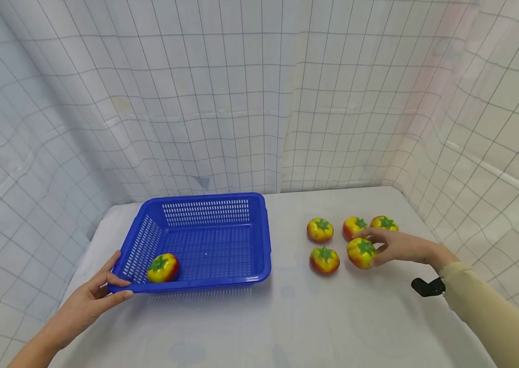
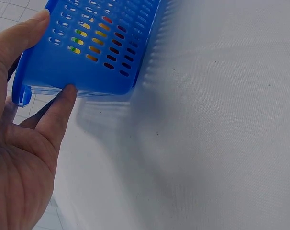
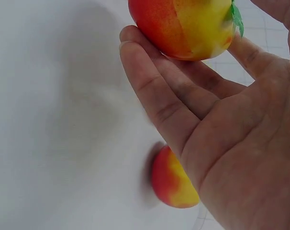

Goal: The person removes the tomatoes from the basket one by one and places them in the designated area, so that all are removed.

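Note:
My left hand (image 1: 89, 298) grips the near left corner of a blue plastic basket (image 1: 266, 245); in the left wrist view its thumb and fingers (image 2: 59, 112) lie on the rim and outer wall. One red-and-yellow tomato-like fruit (image 1: 163, 268) with a green leafy top sits inside, in the near left corner. On the right, my right hand (image 1: 392, 246) holds a similar tomato-like fruit (image 1: 361, 253) between thumb and fingers. In the right wrist view this held fruit (image 3: 188, 26) appears raised off the white cloth, its far side cut off by the frame.
Several more such fruits lie around the right hand: two to its left, a front one (image 1: 324, 260) and a back one (image 1: 320, 230), and two behind it (image 1: 384, 223). Gridded white curtains (image 1: 241, 112) enclose the white table (image 1: 287, 317). A black strap end (image 1: 427, 287) sticks out at the right sleeve.

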A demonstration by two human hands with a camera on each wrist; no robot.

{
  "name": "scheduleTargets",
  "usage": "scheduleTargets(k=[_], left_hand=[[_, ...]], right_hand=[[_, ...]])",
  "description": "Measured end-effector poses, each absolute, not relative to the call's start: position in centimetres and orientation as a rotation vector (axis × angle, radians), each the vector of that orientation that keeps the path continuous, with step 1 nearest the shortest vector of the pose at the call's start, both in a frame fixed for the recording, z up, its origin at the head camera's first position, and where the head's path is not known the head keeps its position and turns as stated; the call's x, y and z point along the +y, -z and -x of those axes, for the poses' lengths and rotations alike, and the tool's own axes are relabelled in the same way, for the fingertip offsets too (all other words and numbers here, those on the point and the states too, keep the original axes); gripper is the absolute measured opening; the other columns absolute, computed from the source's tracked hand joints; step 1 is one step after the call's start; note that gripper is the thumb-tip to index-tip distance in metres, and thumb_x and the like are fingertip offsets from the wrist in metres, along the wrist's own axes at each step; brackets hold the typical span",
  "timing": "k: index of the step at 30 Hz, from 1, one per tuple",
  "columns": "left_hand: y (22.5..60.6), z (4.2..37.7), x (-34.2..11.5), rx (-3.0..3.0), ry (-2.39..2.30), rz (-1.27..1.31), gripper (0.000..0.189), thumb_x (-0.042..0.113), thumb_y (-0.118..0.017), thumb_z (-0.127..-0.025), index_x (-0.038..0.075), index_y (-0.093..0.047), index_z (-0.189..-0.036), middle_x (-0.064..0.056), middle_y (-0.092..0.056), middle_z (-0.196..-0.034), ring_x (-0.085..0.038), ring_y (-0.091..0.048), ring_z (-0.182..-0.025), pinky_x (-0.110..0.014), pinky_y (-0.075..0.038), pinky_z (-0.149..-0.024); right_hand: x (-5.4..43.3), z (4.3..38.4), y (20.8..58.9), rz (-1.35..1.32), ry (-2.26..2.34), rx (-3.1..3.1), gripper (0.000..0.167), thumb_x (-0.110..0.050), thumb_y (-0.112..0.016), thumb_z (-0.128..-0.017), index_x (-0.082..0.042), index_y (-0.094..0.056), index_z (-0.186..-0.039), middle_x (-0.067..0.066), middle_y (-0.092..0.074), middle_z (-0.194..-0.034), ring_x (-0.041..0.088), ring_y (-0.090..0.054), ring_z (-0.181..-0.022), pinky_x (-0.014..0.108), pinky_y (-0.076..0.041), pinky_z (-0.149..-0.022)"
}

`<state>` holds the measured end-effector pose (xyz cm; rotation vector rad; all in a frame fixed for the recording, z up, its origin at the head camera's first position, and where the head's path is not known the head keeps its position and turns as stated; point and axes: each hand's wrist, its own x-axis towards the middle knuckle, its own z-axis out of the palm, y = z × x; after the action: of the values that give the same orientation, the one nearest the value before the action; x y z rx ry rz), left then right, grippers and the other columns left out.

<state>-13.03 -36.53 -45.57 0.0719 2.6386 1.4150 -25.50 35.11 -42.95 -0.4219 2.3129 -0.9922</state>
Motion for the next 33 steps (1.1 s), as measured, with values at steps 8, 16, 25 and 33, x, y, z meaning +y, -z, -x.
scheduleTargets(k=[8,16,25,33], left_hand=[[45.3,13.0,-36.4,2.633,-1.419,-0.074,0.031,0.027,-0.069,-0.100,0.002,-0.063,-0.117,-0.012,0.004,-0.171,-0.066,-0.027,-0.138,-0.013,-0.051,-0.084],[45.3,13.0,-36.3,2.639,-1.409,-0.067,0.031,0.028,-0.069,-0.100,0.002,-0.063,-0.117,-0.012,0.004,-0.171,-0.066,-0.029,-0.137,-0.013,-0.051,-0.084],[45.1,13.0,-36.3,2.638,-1.405,-0.063,0.031,0.028,-0.069,-0.100,0.002,-0.063,-0.117,-0.012,0.004,-0.171,-0.066,-0.028,-0.138,-0.013,-0.050,-0.084],[45.3,12.9,-36.4,2.639,-1.411,-0.061,0.031,0.028,-0.069,-0.100,0.002,-0.064,-0.117,-0.009,0.003,-0.172,-0.064,-0.028,-0.139,-0.011,-0.049,-0.084]], right_hand=[[35.8,25.2,44.4,0.414,1.025,2.310,0.074,-0.026,-0.080,-0.085,-0.018,-0.046,-0.151,0.020,-0.039,-0.154,0.046,-0.035,-0.141,0.061,-0.038,-0.108],[36.2,25.2,45.4,0.370,1.016,2.329,0.075,-0.029,-0.080,-0.086,-0.016,-0.044,-0.151,0.023,-0.039,-0.152,0.046,-0.036,-0.140,0.062,-0.039,-0.107],[36.5,25.1,46.0,0.356,1.006,2.357,0.072,-0.030,-0.079,-0.087,-0.016,-0.046,-0.149,0.021,-0.046,-0.146,0.041,-0.043,-0.135,0.054,-0.043,-0.103],[36.5,25.2,46.3,0.355,1.000,2.378,0.071,-0.031,-0.079,-0.087,-0.016,-0.046,-0.148,0.019,-0.048,-0.144,0.039,-0.043,-0.134,0.053,-0.043,-0.103]])
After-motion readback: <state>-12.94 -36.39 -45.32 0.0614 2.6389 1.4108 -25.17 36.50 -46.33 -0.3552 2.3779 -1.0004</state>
